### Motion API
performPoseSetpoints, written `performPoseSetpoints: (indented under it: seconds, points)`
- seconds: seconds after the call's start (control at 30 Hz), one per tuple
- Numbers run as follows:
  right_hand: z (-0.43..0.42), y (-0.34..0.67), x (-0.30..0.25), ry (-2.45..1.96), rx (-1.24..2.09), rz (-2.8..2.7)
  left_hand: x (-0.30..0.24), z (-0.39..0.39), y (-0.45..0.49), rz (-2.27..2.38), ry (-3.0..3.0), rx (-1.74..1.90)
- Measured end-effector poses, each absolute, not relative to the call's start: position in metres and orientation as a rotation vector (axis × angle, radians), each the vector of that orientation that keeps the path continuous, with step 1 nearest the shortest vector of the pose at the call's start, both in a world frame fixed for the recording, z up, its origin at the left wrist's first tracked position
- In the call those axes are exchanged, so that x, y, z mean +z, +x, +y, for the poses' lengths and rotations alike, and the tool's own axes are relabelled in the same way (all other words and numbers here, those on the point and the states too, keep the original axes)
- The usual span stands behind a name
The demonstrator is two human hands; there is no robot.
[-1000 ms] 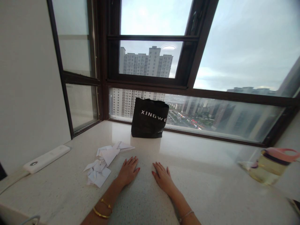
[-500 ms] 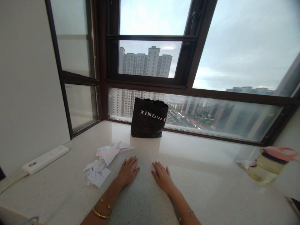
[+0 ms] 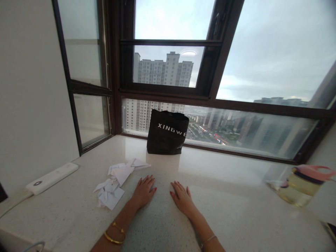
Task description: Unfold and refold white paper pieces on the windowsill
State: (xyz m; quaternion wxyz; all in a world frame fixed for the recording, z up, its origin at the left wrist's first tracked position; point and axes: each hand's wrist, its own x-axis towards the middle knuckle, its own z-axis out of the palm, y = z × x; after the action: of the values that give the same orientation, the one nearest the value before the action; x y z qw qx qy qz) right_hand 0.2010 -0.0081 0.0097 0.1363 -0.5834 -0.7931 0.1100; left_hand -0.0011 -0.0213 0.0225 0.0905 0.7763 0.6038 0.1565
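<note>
My left hand (image 3: 144, 191) lies palm down on the pale speckled sill (image 3: 162, 224), fingers stretched out and holding nothing. Close to its left is a loose pile of folded white paper pieces (image 3: 112, 189). Flat on the same surface, my right hand (image 3: 181, 198) has its fingers extended and is also free of any object. Beyond both hands a black bag (image 3: 166, 140) with white lettering stands upright against the window; its inside is hidden.
On the left a white power strip (image 3: 54, 178) with a cable lies along the wall. At the right stands a clear bottle (image 3: 300, 189) with a pink lid and yellowish liquid. A dark-edged object (image 3: 330, 227) is cut off at the right edge. Brown-framed windows enclose the back.
</note>
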Motion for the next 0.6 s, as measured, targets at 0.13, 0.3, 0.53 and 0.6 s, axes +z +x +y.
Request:
performPoseSetpoints:
  seconds: [0.13,0.3,0.53,0.6]
  points:
    - [-0.007,0.201,0.008,-1.678,0.307,-2.294,0.031,-0.014,-0.010,1.805,2.372,0.797]
    - [-0.007,0.201,0.008,-1.673,0.302,-2.294,0.049,-0.013,-0.045,2.432,1.980,0.908]
    - [-0.009,0.198,0.013,-1.692,0.316,-2.291,0.052,-0.031,-0.103,2.687,1.433,0.624]
    - [-0.010,0.197,0.014,-1.694,0.320,-2.293,0.046,-0.032,-0.108,2.647,1.439,0.542]
